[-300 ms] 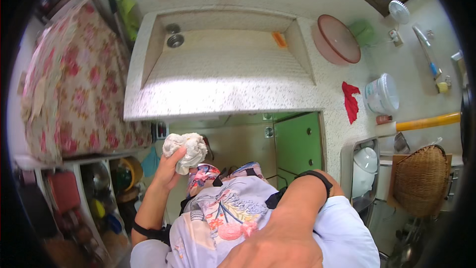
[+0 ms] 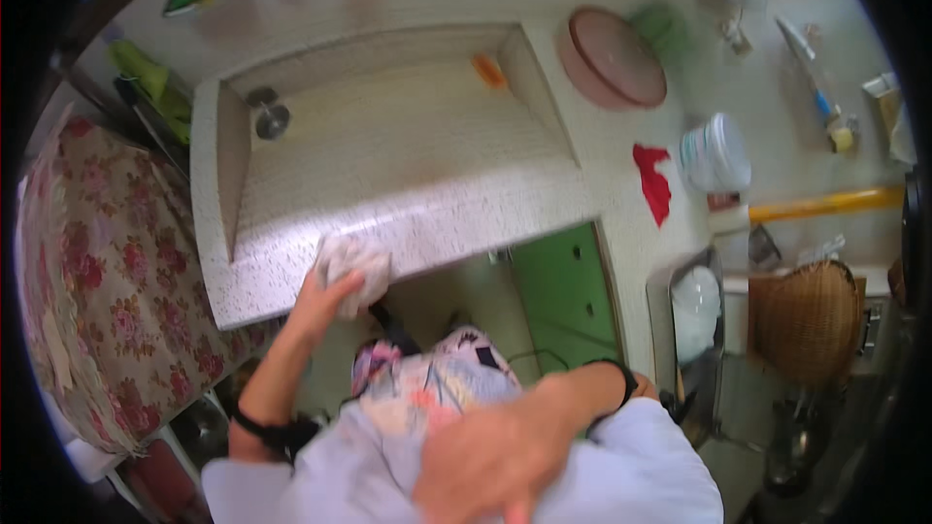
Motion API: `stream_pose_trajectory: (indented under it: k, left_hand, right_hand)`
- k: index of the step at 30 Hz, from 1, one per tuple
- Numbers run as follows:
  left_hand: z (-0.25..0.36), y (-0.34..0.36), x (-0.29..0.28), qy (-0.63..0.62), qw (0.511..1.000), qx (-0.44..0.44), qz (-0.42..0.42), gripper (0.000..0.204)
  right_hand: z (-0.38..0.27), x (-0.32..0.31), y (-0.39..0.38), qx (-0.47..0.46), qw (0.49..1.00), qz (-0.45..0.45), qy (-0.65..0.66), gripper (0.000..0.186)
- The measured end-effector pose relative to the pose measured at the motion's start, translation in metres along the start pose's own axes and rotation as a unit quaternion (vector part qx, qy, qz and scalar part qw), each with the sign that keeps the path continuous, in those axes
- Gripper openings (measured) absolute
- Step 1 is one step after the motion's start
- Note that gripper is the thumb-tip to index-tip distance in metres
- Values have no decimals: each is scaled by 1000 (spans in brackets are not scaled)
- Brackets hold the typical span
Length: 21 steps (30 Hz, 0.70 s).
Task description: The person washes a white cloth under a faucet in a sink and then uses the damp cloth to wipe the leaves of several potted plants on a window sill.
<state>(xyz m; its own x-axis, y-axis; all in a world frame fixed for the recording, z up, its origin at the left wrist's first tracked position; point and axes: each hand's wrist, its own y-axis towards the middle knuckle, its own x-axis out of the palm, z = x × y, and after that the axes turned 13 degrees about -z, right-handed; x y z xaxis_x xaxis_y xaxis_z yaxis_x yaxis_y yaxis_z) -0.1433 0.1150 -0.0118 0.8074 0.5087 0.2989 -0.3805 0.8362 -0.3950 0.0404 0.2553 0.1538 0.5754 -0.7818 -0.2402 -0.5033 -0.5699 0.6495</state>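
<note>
My left hand (image 2: 325, 293) grips a crumpled off-white cloth (image 2: 351, 262) at the front ledge of the speckled stone sink (image 2: 417, 223). My right hand (image 2: 490, 456) is low in the view, over the front of my pale clothing (image 2: 621, 456); motion blur hides what its fingers are doing. Inside the sink are a metal drain (image 2: 273, 123) at the left and an orange patch or object (image 2: 490, 70) at the right.
Right of the sink sit a pink basin (image 2: 612, 63), white bucket (image 2: 715, 157) and red cloth (image 2: 652, 184). Further right are a metal tray (image 2: 694, 320) and wicker basket (image 2: 806, 325). A floral cover (image 2: 121, 291) stands left; below is an open green cabinet door (image 2: 563, 291).
The view has swung, with the sink sitting further left in it. My left hand with the cloth has moved up to the ledge. My right hand remains low, now blurred.
</note>
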Motion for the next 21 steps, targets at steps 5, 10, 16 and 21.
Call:
stream_pose_trajectory:
  k: [5,10,16,21]
  left_hand:
    - [-51,130,92,268,919,281,-70,46]
    - [-97,202,153,589,738,327,46,43]
    - [-131,141,20,606,686,249,318,33]
    - [-119,-18,-128,553,624,-147,532,41]
  right_hand:
    - [-28,-17,-118,455,742,133,-474,34]
    - [-50,16,-196,558,703,190,-399,32]
    - [-29,-5,-230,560,745,82,-353,35]
    - [-5,-24,-229,552,747,63,-364,36]
